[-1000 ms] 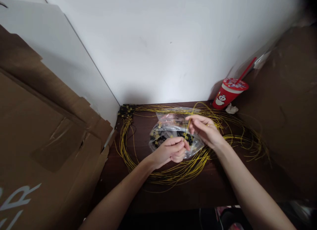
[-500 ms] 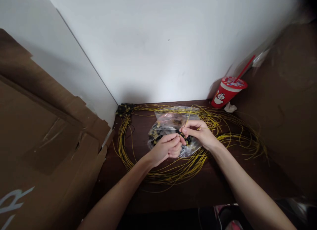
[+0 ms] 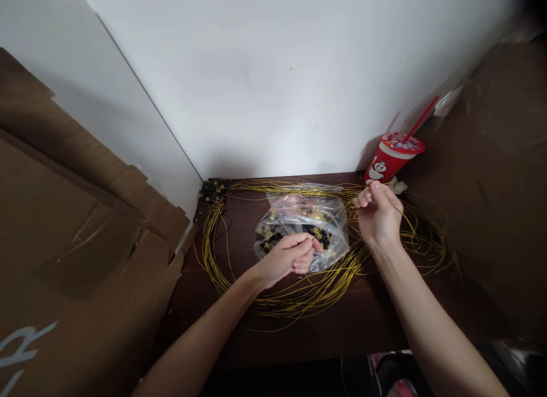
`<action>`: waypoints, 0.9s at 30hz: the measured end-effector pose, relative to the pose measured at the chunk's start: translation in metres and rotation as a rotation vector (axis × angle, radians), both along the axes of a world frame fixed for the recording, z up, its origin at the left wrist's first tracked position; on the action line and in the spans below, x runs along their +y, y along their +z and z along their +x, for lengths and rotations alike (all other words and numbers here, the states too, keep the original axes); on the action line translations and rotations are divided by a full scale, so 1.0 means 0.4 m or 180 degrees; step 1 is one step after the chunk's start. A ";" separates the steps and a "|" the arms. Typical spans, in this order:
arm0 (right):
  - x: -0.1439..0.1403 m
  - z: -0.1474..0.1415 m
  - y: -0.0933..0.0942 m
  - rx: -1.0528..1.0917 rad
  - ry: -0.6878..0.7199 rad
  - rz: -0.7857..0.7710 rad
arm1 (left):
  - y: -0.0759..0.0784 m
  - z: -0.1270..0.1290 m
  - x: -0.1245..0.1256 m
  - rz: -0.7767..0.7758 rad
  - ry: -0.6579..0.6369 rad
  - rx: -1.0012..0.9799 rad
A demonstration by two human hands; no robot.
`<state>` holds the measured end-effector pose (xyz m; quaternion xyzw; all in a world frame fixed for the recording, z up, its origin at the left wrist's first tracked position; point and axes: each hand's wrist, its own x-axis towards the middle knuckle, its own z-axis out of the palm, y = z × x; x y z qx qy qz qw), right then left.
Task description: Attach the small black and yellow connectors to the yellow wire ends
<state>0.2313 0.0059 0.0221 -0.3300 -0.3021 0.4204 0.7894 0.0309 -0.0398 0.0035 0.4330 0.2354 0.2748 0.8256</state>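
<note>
— In the head view, what did each hand hold?
— The left hand (image 3: 287, 259) pinched one end of a yellow wire (image 3: 337, 216) over the plastic bag (image 3: 299, 226); the right hand (image 3: 378, 215) gripped it farther along.
— Its axis?
— Slanting up toward the red cup (image 3: 391, 160).

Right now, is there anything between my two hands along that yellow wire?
Nothing visible. The wire runs free from the left hand up to the right hand, passing above the plastic bag.
</note>
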 end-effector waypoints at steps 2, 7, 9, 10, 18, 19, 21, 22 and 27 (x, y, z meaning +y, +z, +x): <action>0.003 0.011 0.001 0.0050 -0.0195 0.0007 | 0.000 0.000 0.000 -0.0004 -0.0020 0.0030; 0.014 0.046 -0.003 0.0308 -0.0832 -0.0043 | 0.004 -0.006 0.003 0.0094 -0.0077 0.0022; 0.019 0.061 -0.007 0.0480 -0.1021 -0.0088 | 0.010 -0.012 0.006 0.0146 -0.0032 0.0063; 0.021 0.069 -0.010 0.0549 -0.1079 -0.0110 | 0.013 -0.015 0.009 0.0173 0.0009 0.0099; 0.031 0.116 -0.025 0.0857 -0.1197 -0.0164 | 0.034 -0.047 0.035 0.0616 0.0612 0.0697; 0.031 0.114 -0.022 0.0886 -0.1111 -0.0197 | 0.033 -0.050 0.038 0.0709 0.0738 0.0794; 0.029 0.101 -0.014 0.0893 -0.0768 -0.0333 | 0.030 -0.057 0.043 0.0876 0.0986 0.0954; 0.027 0.089 -0.010 0.0820 -0.0526 -0.0413 | 0.029 -0.059 0.045 0.0952 0.1092 0.1011; 0.002 0.003 -0.012 -0.0599 0.0818 -0.0439 | 0.030 -0.064 0.051 0.1340 0.1389 0.1247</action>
